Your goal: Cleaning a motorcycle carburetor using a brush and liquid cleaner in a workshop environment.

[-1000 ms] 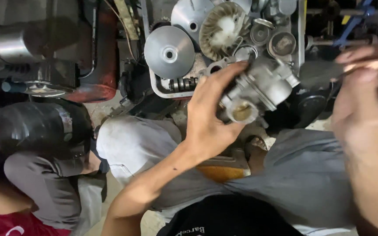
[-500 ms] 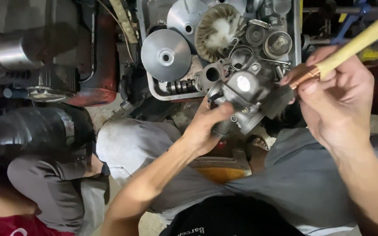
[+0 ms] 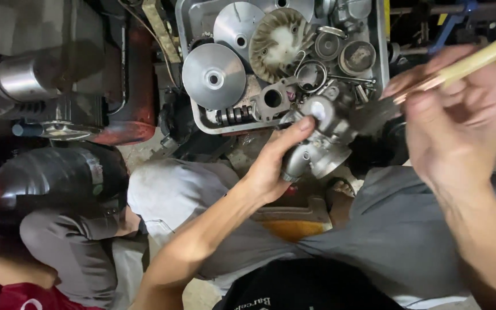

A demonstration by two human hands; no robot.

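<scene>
Looking down from my head at my own two hands, with my knees in grey trousers (image 3: 374, 241) spread below them.

My left hand (image 3: 271, 163) reaches up from the lower middle, its fingers (image 3: 294, 129) closed around a small cast-metal engine part (image 3: 320, 146), silvery grey with a round opening at its lower end. I hold it in the air between my knees, just below the near edge of a metal tray.

My right hand (image 3: 454, 123) comes in from the right, fingers wrapped tight around the pale wooden handle of a brush (image 3: 472, 60). The handle slants up toward the top right corner. The dark bristle end (image 3: 374, 115) lies against the upper right side of the engine part; it is blurred, so I cannot tell more.

The metal tray (image 3: 381, 51) sits on the floor in front of me, crowded with loose parts: a smooth silver disc (image 3: 213, 76) at its left, a second disc behind it, a finned fan wheel (image 3: 279, 43) in the middle, and several rings and small round pieces to the right.

At left stands a dark engine block with a red frame (image 3: 136, 80). At lower left, another person's bent knee (image 3: 64, 247) in grey cloth shows.
</scene>
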